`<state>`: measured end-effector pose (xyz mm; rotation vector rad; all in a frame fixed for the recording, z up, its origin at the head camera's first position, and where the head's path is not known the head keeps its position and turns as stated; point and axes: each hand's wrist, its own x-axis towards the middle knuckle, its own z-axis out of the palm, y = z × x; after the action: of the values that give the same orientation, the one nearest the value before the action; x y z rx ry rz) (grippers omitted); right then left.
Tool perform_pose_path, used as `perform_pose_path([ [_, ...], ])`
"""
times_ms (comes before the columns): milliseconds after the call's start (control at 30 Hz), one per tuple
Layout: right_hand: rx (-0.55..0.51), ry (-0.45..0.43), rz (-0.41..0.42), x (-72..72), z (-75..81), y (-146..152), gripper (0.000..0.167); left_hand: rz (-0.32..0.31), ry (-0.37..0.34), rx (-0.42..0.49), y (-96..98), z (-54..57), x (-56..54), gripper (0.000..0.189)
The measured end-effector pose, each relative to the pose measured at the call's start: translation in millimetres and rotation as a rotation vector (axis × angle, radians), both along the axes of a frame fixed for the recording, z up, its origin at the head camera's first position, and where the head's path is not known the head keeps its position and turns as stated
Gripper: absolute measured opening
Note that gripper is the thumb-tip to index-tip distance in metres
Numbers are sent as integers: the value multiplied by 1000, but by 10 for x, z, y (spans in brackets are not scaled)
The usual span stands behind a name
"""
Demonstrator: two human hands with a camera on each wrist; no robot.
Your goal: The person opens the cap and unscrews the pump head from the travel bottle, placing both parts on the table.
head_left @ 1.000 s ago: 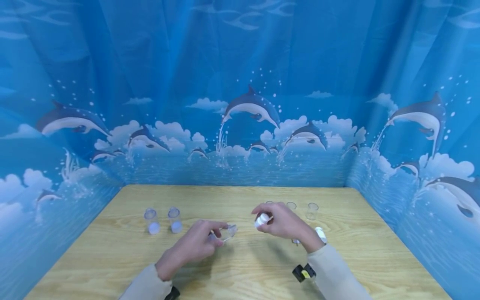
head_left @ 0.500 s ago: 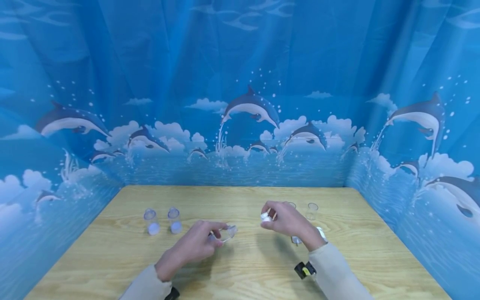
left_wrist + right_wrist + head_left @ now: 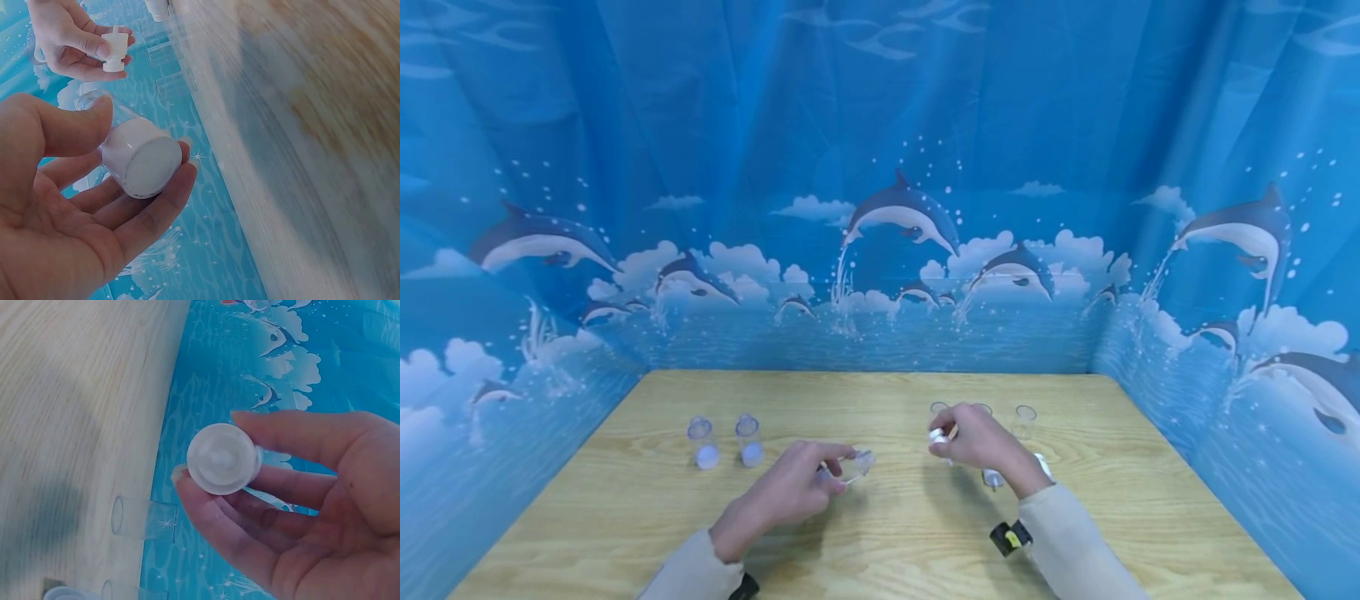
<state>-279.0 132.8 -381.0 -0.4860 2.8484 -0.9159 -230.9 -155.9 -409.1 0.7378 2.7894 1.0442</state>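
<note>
Wrapping three sides of the scene, a blue dolphin curtain (image 3: 880,208) stands behind the wooden worktop (image 3: 880,533), which fills the near half of the head view.

Left hand (image 3: 790,492): low over the worktop near its middle, it grips a clear vial (image 3: 853,464) lying on its side. The left wrist view shows thumb and fingers curled round the vial, its white bottom (image 3: 142,157) facing the camera and its open mouth turned toward the other hand. It has held this pose over the last second.

Right hand (image 3: 977,442): right of centre and a little farther back, it pinches a small white stopper (image 3: 937,435) between thumb and fingertips. A second ago the stopper sat lower and nearer the vial; the hand has since lifted it slightly up and to the right, so the gap has widened and the vial is not yet capped.

Two capped vials (image 3: 703,442) stand upright at far left. Open vials (image 3: 1025,421) stand just behind the right hand, and spare stoppers (image 3: 992,478) lie by that wrist; their number is partly hidden.
</note>
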Motion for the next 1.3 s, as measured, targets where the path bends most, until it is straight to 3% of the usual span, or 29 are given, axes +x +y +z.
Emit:
perform_pose_path([
  [300, -17, -12, -8, -26, -47, 21, 26, -2, 5, 3, 1, 2, -2, 47],
  [700, 75, 119, 83, -65, -189, 5, 22, -1, -2, 7, 4, 8, 5, 49],
  [1300, 123, 141, 16, -91, -361, -101, 16, 8, -2, 9, 13, 7, 14, 50],
])
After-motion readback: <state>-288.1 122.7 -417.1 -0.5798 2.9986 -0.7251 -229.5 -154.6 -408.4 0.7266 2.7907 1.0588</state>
